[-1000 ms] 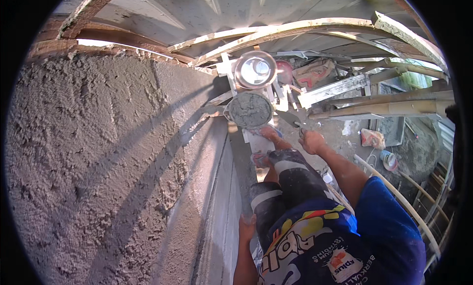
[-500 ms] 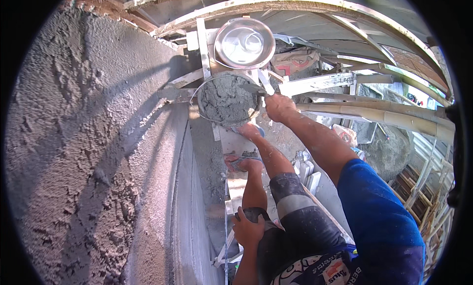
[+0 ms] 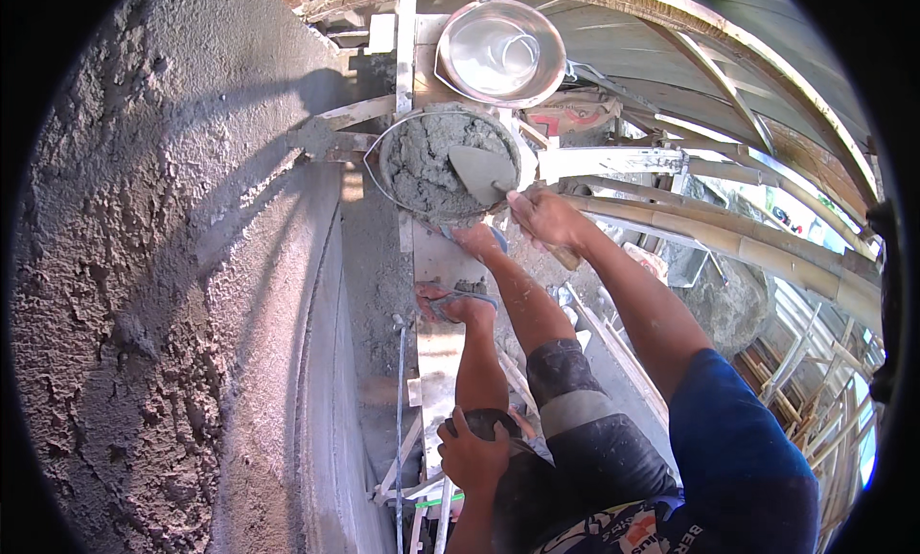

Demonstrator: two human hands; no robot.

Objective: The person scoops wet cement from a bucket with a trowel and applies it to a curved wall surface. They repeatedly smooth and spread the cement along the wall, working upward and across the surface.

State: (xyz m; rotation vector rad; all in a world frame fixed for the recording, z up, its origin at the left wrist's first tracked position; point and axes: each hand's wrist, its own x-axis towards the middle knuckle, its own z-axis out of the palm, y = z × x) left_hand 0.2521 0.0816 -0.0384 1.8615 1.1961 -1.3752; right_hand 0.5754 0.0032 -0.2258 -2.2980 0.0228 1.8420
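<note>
My right hand [image 3: 541, 219] grips a trowel by its wooden handle, its pointed metal blade [image 3: 474, 171] resting over grey mortar [image 3: 426, 151] in a round bucket [image 3: 388, 175] with a wire handle. Just beyond stands a wide metal basin [image 3: 546, 60], apparently with clear liquid and a smaller vessel inside. My left hand [image 3: 474, 458] is curled low by my left knee, round something dark that I cannot make out. My sandalled feet [image 3: 455, 303] stand on a narrow plank [image 3: 441, 357] below the bucket.
A roughly plastered wall [image 3: 144, 295] rises along the left. Bamboo poles [image 3: 738, 238] and timber beams [image 3: 719, 84] cross at right and above, beneath sheet roofing. A paper sack [image 3: 565, 113] lies behind the bucket; a grey mortar heap [image 3: 724, 310] sits lower right.
My right hand and trowel have moved forward from beside the bucket to over its mortar. My left hand has risen to my knee. The view has shifted, bringing bucket and basin higher in frame.
</note>
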